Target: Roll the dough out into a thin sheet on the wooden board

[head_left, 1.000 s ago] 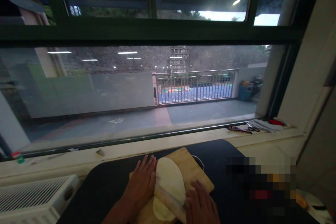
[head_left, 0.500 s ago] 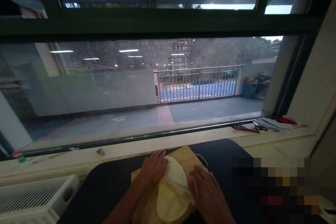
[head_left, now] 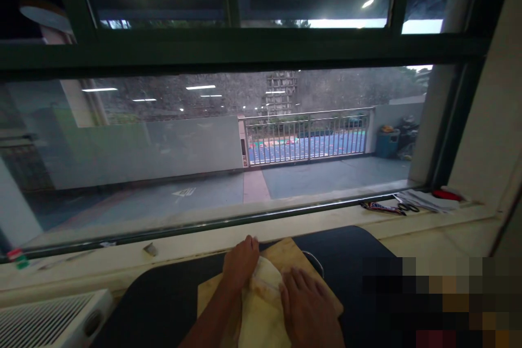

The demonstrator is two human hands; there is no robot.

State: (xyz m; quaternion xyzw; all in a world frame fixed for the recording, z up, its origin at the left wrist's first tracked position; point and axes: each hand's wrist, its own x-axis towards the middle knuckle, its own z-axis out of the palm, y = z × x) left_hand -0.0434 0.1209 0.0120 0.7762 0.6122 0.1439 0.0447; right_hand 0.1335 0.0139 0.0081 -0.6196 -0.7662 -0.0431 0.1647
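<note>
A flat, pale sheet of dough [head_left: 261, 326] lies on a wooden board [head_left: 287, 250]. Across it rests a light wooden rolling pin [head_left: 265, 288], dusted with flour, its middle visible between my hands. My left hand [head_left: 241, 263] is closed over the pin's left end near the far part of the dough. Over the other end lies my right hand [head_left: 308, 302], fingers together and bent down onto the pin. Both ends of the pin are hidden under the hands, and the dough's near edge runs out of view.
The board sits on a dark table [head_left: 163, 304], with a metal ring handle [head_left: 316, 262] behind it. On the window sill are a candy wrapper [head_left: 381, 207], scissors [head_left: 408, 207] and papers [head_left: 428, 201]. A white radiator [head_left: 53, 318] stands at the left; the lower right is blurred out.
Both hands and the rolling pin have moved over the dough, with the pin now nearer its far end. My left fingers are more curled. The view has tilted up slightly.
</note>
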